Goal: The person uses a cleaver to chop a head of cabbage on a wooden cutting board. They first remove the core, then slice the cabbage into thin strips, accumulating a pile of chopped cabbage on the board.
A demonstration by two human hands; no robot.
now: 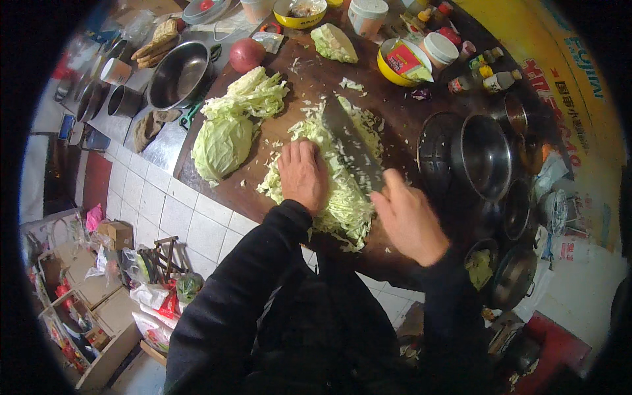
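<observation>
A heap of shredded cabbage [345, 212] lies on the brown wooden table [276, 118] before me. My left hand [303, 173] presses down on the heap's left side, fingers close together. In my right hand [410, 217] is the handle of a broad-bladed kitchen knife [351, 143]. Its blade points away from me, cuts across the heap and has cabbage bits stuck to it; the handle is mostly covered by my fingers. Left of the heap rests a large piece of cabbage [222, 148] with loose leaves behind it. Another cabbage chunk [334, 43] sits farther back.
A round reddish object [247, 55] and a steel basin [180, 76] stand at the back left. Toward the back right are a yellow bowl [395, 64], a white-lidded tub [439, 49] and several bottles [501, 80]. Metal bowls [486, 158] line the right side.
</observation>
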